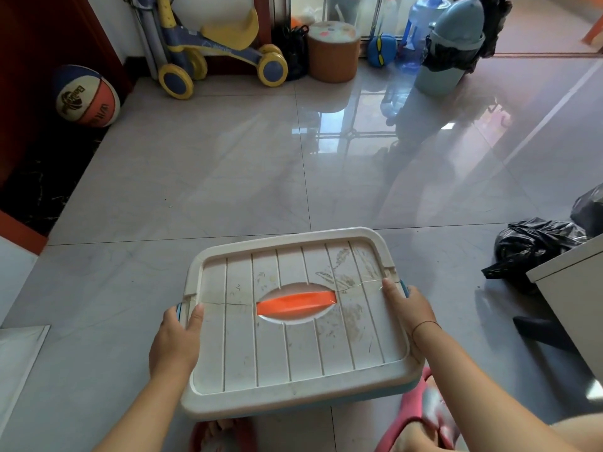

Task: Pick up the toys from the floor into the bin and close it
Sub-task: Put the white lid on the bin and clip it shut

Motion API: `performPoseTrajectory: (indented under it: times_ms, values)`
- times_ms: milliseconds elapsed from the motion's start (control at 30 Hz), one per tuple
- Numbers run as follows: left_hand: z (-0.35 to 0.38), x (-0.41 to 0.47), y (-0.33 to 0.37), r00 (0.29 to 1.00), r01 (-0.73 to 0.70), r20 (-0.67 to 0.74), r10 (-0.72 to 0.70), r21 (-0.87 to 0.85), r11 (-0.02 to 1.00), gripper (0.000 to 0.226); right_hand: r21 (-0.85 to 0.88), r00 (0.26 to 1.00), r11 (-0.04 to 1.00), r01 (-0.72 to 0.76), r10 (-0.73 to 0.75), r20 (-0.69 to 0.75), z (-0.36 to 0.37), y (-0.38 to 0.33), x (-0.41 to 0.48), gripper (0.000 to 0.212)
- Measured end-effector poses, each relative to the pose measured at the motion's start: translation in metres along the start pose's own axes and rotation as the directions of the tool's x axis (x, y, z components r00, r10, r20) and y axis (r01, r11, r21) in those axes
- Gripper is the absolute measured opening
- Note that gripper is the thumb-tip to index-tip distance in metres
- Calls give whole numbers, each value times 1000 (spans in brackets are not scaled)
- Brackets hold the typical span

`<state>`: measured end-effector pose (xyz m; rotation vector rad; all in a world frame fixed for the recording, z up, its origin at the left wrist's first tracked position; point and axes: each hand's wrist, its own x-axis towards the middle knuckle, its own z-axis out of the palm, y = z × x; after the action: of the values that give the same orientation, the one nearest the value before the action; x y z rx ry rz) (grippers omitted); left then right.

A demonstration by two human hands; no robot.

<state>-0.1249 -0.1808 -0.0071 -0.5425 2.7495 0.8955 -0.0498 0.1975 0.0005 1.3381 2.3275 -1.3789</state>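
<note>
The blue bin point(385, 394) sits on the floor right in front of me, covered by its cream ribbed lid point(293, 347) with an orange handle point(295, 303) in the middle. My left hand point(177, 340) grips the bin's left side at the blue latch, thumb on the lid's edge. My right hand point(406, 308) grips the right side the same way, thumb on the lid. The bin's contents are hidden under the lid.
At the back wall stand a basketball point(86, 96), a yellow and blue ride-on toy point(215, 50), an orange stool point(332, 50), water jugs point(421, 31) and a grey waste bin point(450, 47). A black plastic bag point(535, 249) and white furniture point(574, 305) are on the right.
</note>
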Motion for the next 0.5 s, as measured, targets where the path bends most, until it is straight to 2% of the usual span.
performPoseTrajectory:
  times_ms: [100,200,267,333,400,500]
  values:
    - [3,-6,6,1000,14,21,-14,-15,1000,64,-18,1000,1000,-2,1,-6,-3,0,0,56]
    - [1,-14,11,1000,-16,12,17,-30,999,63,-94,999,995,17,-19,-29,-2,-2,-3,56]
    - [-1,-20,12,1000,12,8,-12,-42,999,67,-143,998,989,33,-40,-47,-1,-2,-7,56]
    - [-1,-30,13,986,165,-5,-165,-56,985,75,-175,997,984,41,-51,-52,1,-2,-13,55]
    - [-1,-40,16,935,353,-23,-353,-21,935,80,-203,998,978,36,-47,-50,1,-2,-17,55]
    - [-2,-44,17,900,436,-19,-435,49,899,85,-244,998,970,12,-25,-51,0,-6,-19,58]
